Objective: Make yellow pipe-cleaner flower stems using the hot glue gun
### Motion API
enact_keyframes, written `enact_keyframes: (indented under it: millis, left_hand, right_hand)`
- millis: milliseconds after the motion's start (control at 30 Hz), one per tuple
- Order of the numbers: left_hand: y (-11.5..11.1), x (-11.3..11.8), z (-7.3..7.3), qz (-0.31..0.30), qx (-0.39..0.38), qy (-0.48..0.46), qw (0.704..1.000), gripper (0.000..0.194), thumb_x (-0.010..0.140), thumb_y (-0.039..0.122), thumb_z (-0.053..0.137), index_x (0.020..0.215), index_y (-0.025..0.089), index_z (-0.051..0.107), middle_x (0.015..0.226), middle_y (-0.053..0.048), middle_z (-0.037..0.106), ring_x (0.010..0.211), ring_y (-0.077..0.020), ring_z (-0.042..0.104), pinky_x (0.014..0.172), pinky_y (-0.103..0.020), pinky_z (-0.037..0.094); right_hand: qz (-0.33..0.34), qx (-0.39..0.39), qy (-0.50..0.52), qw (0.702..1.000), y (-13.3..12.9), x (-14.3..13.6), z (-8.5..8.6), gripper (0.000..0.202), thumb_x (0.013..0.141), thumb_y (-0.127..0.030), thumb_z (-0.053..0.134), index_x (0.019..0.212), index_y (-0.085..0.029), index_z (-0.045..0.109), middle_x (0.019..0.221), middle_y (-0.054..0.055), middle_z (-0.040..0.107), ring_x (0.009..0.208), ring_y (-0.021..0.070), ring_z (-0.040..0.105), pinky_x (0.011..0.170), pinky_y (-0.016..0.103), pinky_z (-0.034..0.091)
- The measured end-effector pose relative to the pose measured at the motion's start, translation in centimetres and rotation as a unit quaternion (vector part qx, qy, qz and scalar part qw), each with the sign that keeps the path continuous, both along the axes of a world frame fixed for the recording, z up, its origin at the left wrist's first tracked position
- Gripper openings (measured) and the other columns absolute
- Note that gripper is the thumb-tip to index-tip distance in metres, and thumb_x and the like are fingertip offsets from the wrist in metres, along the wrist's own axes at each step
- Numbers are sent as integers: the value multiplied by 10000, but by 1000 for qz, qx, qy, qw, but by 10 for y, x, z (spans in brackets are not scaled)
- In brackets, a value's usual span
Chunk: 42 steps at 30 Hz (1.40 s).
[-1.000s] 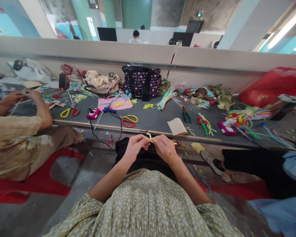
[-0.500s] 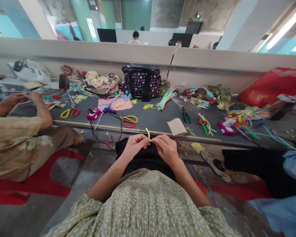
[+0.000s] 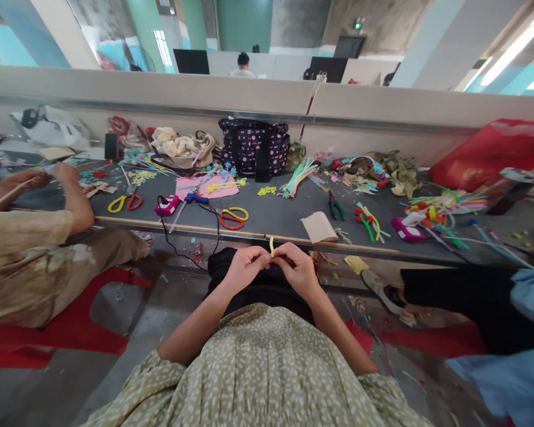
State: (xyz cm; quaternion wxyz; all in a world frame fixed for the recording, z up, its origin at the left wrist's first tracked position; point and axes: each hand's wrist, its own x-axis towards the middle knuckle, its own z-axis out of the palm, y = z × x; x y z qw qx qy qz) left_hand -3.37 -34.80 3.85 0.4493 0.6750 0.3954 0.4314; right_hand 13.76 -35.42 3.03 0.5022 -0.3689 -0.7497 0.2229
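A short yellow pipe cleaner (image 3: 272, 246) sticks up between my hands, over my lap and just in front of the table edge. My left hand (image 3: 249, 264) pinches its lower end with thumb and forefinger. Right beside it, my right hand (image 3: 296, 267) is closed on the same piece, the fingertips of both hands nearly touching. The lower part of the pipe cleaner is hidden by my fingers. On the table ahead lie scissors (image 3: 234, 217) with red and yellow handles and a small pile of yellow pieces (image 3: 267, 191).
A bundle of pastel pipe cleaners (image 3: 299, 179), pliers (image 3: 336, 206), a brown card (image 3: 319, 228) and a blue glue gun (image 3: 196, 198) lie on the dark table (image 3: 276, 216). Behind stands a patterned bag (image 3: 254, 148). A co-worker's arm (image 3: 76, 196) is at left; another person sits at right.
My hands have come closer together. The yellow pipe cleaner has shifted slightly right and stands more upright, with less of it showing.
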Motion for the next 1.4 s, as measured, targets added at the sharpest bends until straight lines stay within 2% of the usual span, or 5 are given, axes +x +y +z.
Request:
enact_keyframes:
  millis: [167, 533, 900, 1200, 1400]
  left_hand:
    - [3, 1, -7, -38, -96, -89, 991, 307, 798, 426, 635, 729, 128, 645, 631, -25, 621, 585, -116, 552, 574, -223, 431]
    - [6, 0, -2, -41, -171, -183, 967, 299, 698, 400, 739, 737, 119, 642, 678, -15, 610, 580, -97, 531, 555, -223, 455]
    - [4, 2, -6, -11, -145, -130, 981, 218, 691, 305, 735, 789, 131, 646, 687, 0, 610, 580, -83, 518, 557, -209, 412]
    - [0, 0, 1, 9, -35, -38, 999, 169, 752, 304, 677, 812, 146, 677, 740, -22, 652, 659, -117, 561, 619, -222, 428]
    - [-2, -1, 4, -2, 13, -3, 1000, 145, 787, 288, 636, 793, 147, 669, 705, -11, 625, 628, -104, 525, 593, -213, 399]
  right_hand:
    - [-2, 82, -43, 996, 0, 3, -2, 147, 894, -138, 516, 922, -212, 641, 861, 59, 610, 827, 178, 580, 720, 302, 482]
    - [-80, 184, -138, 970, -7, -3, -5, 246, 883, -105, 512, 1080, -203, 624, 915, 89, 627, 840, 202, 554, 732, 335, 490]
    - [-97, 152, -126, 975, -8, -3, -5, 134, 877, -122, 522, 943, -178, 624, 859, 85, 641, 817, 200, 574, 737, 332, 492]
    - [-59, 8, 17, 998, -13, -6, -3, 116, 886, -221, 537, 850, -202, 645, 805, 47, 615, 725, 161, 567, 645, 275, 455]
    - [11, -189, 148, 971, -12, -6, -8, 199, 852, -357, 600, 770, -180, 637, 664, -8, 539, 580, 118, 457, 531, 236, 357]
